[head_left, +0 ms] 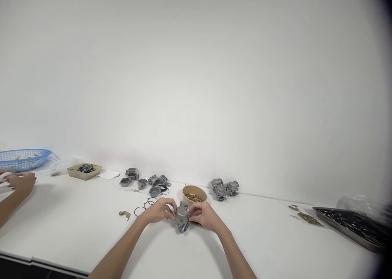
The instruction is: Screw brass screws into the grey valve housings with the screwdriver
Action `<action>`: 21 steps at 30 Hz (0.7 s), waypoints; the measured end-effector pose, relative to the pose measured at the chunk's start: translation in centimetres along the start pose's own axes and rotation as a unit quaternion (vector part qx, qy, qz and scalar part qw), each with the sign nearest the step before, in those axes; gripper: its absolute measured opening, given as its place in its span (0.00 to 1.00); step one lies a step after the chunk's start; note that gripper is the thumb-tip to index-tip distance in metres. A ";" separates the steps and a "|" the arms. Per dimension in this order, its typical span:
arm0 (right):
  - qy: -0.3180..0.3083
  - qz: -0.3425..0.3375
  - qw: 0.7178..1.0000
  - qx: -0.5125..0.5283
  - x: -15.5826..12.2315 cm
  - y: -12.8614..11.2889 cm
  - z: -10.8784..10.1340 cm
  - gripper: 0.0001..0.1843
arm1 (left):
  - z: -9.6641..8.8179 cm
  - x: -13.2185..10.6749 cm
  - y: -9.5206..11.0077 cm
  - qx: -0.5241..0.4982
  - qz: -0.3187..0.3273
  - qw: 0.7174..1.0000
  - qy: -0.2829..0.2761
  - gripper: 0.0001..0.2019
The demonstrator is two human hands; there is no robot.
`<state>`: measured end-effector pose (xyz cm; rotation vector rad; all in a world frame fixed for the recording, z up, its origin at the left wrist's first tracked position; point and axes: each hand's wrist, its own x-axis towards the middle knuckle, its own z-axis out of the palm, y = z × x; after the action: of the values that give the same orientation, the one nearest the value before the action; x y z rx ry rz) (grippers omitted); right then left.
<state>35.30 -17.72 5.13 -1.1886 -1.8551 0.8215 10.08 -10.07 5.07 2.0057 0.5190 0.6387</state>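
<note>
Between both hands is a grey cast-metal carburetor (182,213), low over the white table. My left hand (159,210) grips its left side with bent fingers. On the other side, my right hand (206,214) pinches the body near the top edge; anything small under those fingertips is hidden. Just behind stands a tan round bowl (194,188) with small brass-coloured screws in it. Thin black rubber rings (140,210) lie left of my left hand, near a small brass-coloured bracket (124,215).
Several similar carburetors (225,189) stand at the back right. Open grey housings (154,191) sit back left, beyond them a beige tray (72,172) and a blue basket (43,152). Another person's hand (23,181) works far left. A dark tray (364,243) and loose screws (309,219) lie right.
</note>
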 end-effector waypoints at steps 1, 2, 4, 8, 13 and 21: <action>0.000 -0.001 1.000 -0.002 0.0 0.0 0.0 0.11 | 0.0 0.0 0.0 0.002 0.000 1.000 0.000 0.10; 0.001 -0.001 1.000 -0.004 0.0 0.0 0.0 0.11 | -0.1 0.1 -0.1 0.005 0.002 1.000 0.000 0.10; 0.005 -0.001 1.000 -0.012 -0.1 -0.1 0.0 0.11 | -0.1 0.1 -0.2 0.016 0.010 1.000 0.002 0.11; 0.015 -0.002 0.999 -0.038 -0.1 -0.2 0.0 0.07 | 0.1 0.1 -0.5 0.031 0.036 0.999 0.009 0.18; 0.025 -0.020 0.996 -0.078 -0.1 -0.4 0.0 0.04 | 0.4 0.4 -1.0 0.042 0.072 0.996 0.025 0.18; 0.032 -0.070 0.981 -0.180 0.0 -1.0 0.0 0.06 | 0.4 0.5 -1.6 0.014 0.054 0.998 0.017 0.17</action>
<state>34.88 -18.09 5.90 -1.2653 -2.0633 0.3714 10.54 -9.27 3.59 2.0627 0.4440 0.7366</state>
